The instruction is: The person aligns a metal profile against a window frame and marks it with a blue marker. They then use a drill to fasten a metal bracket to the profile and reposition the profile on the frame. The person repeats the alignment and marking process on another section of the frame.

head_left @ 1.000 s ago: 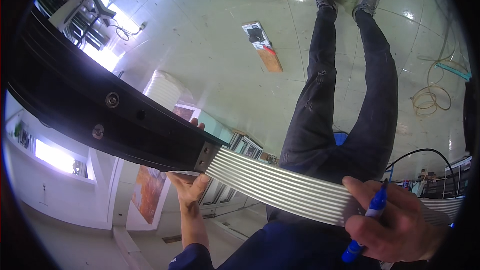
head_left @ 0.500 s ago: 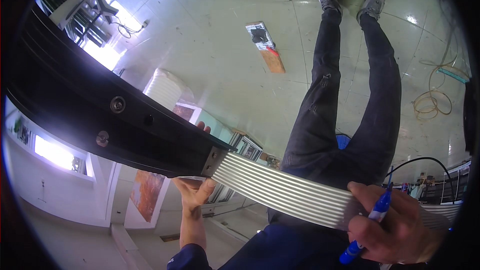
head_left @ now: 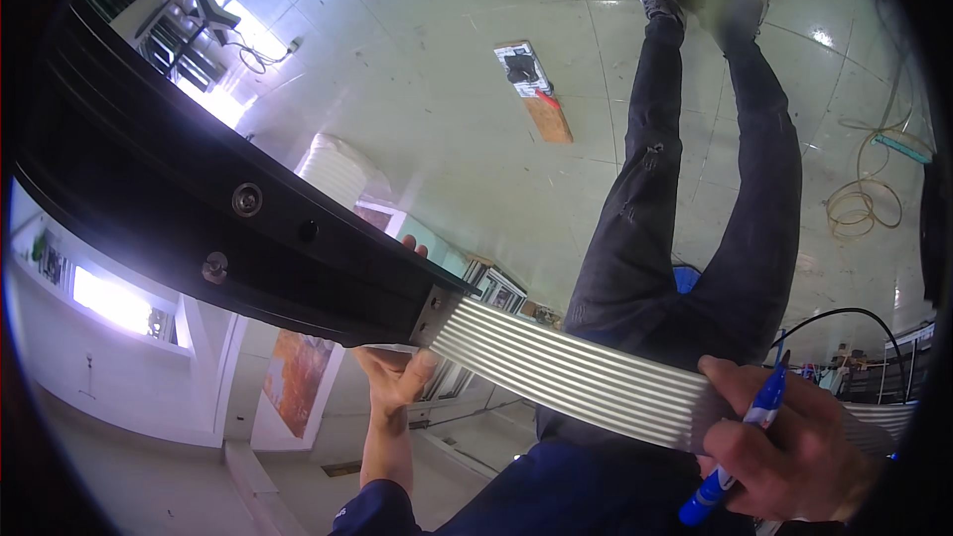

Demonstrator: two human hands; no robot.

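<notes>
A long black profile [head_left: 169,169] with screws in its face slants across the left side. At its right end a small metal end plate [head_left: 429,316] joins a silver strip [head_left: 566,372] with lengthwise ribs. My left hand [head_left: 392,377] is closed round the profile near this joint; its thumb shows at the lower edge, its fingertips at the upper edge, and the other parts are hidden behind. Around the far right part of the strip my right hand [head_left: 794,447] is closed. A blue marker [head_left: 703,501] is also held between its fingers, tip pointing up.
On the tiled floor lies a small board [head_left: 548,119] with a dark pad and a red item. A coiled yellowish hose [head_left: 864,208] is at the right. My legs [head_left: 635,199] stretch toward the top. Frames and a black cable [head_left: 834,316] stand around.
The profile and strip have shifted slightly to the right along with my hands. The foot at the upper right is now blurred. Both grips stay as they were.
</notes>
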